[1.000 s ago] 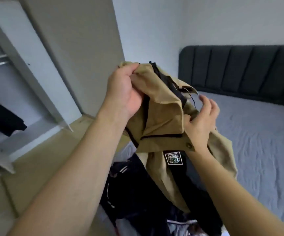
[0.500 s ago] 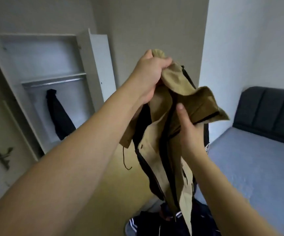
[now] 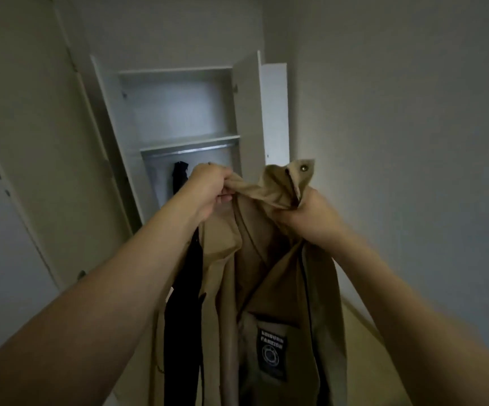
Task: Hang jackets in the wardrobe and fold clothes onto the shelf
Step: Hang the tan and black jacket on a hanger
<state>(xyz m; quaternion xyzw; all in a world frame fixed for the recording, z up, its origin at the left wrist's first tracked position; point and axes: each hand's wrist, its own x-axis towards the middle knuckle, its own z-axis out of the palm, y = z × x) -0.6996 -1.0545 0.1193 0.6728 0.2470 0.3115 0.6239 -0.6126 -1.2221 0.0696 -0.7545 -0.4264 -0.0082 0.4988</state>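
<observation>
- The left hand (image 3: pixel 208 187) and right hand (image 3: pixel 310 212) are both clenched on the top edge of a tan jacket (image 3: pixel 266 273), bunching the cloth near its collar.
- The jacket hangs straight down between the forearms, long axis upright, a black patch (image 3: pixel 272 356) showing low on it (no hanger visible).
- Straight beyond the hands stands the open wardrobe (image 3: pixel 178 112); its rail (image 3: pixel 190 150), under the shelf (image 3: pixel 189 142), lies just above them, with the left hand nearer.
- A dark garment (image 3: pixel 179 175) already hangs from the rail.
</observation>
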